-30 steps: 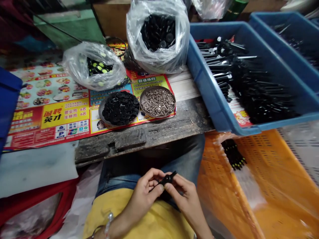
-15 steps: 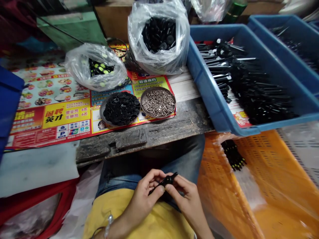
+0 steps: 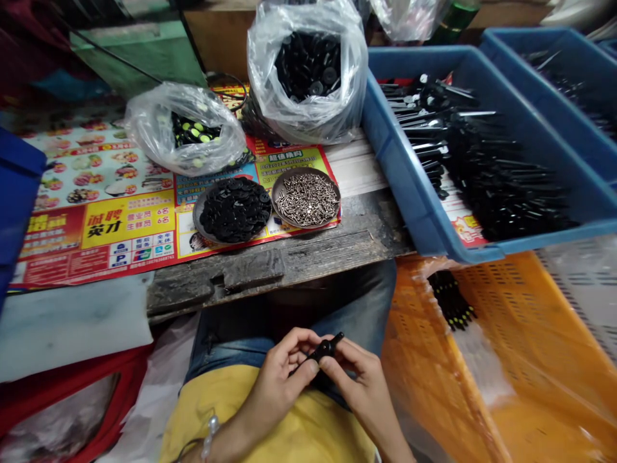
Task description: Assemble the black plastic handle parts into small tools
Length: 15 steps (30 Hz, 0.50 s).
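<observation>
Over my lap, both hands are closed on one slim black plastic part [image 3: 325, 348] with a round hub and a narrow end pointing up to the right. My left hand [image 3: 289, 366] pinches its lower left portion, thumb on top. My right hand [image 3: 354, 373] grips it near the hub between thumb and fingers. Its lower end is partly hidden by my left fingers. Beyond the hands, on the bench, are a dish of small silvery screws [image 3: 308, 198] and a dish of flat black pieces [image 3: 234, 209].
Behind the dishes stand a plastic bag of black round parts [image 3: 354, 109] and a bag of black-and-yellow-green pieces [image 3: 149, 128]. To the right, a blue tray [image 3: 402, 167] holds many long black parts. Below it is an orange crate [image 3: 530, 360] with several yellow-tipped black parts. The bench edge [image 3: 328, 254] crosses above my knees.
</observation>
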Each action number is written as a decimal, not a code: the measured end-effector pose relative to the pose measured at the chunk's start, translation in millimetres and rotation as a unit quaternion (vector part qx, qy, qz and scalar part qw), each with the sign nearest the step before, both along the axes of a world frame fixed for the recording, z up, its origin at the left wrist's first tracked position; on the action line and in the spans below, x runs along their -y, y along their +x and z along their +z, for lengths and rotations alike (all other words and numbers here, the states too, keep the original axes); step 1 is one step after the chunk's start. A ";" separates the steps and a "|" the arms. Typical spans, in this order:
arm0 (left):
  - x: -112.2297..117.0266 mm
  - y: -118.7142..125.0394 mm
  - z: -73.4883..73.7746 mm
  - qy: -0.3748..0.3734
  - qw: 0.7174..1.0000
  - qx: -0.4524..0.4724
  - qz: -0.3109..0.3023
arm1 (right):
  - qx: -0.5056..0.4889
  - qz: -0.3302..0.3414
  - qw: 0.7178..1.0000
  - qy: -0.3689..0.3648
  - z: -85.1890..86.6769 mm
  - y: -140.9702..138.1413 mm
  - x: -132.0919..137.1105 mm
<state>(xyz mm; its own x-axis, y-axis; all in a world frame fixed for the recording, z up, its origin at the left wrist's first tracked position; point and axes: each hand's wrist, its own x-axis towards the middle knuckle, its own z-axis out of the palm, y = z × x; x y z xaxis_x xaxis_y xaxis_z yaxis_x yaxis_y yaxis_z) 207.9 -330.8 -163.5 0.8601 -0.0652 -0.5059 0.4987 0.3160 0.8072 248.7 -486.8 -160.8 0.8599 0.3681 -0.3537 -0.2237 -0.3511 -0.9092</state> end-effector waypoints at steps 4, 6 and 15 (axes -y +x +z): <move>-0.4 -1.0 -1.7 0.003 1.000 0.001 -0.002 | 0.002 0.004 1.000 0.000 -0.9 -0.2 0.3; -0.5 -1.3 -2.3 0.005 1.000 0.000 -0.004 | 0.003 0.005 1.000 0.000 -1.4 -0.4 0.5; 0.5 0.3 -1.5 0.002 1.000 -0.009 -0.004 | -0.007 -0.020 1.000 0.011 -0.3 -1.0 -1.9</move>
<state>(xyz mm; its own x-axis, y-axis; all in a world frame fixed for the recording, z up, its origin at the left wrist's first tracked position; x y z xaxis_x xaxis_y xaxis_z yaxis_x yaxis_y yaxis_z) 208.2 -331.3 -165.0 0.8502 -0.0690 -0.5219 0.5157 0.3090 0.7991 247.6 -484.9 -161.1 0.8689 0.3421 -0.3579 -0.2500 -0.3208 -0.9136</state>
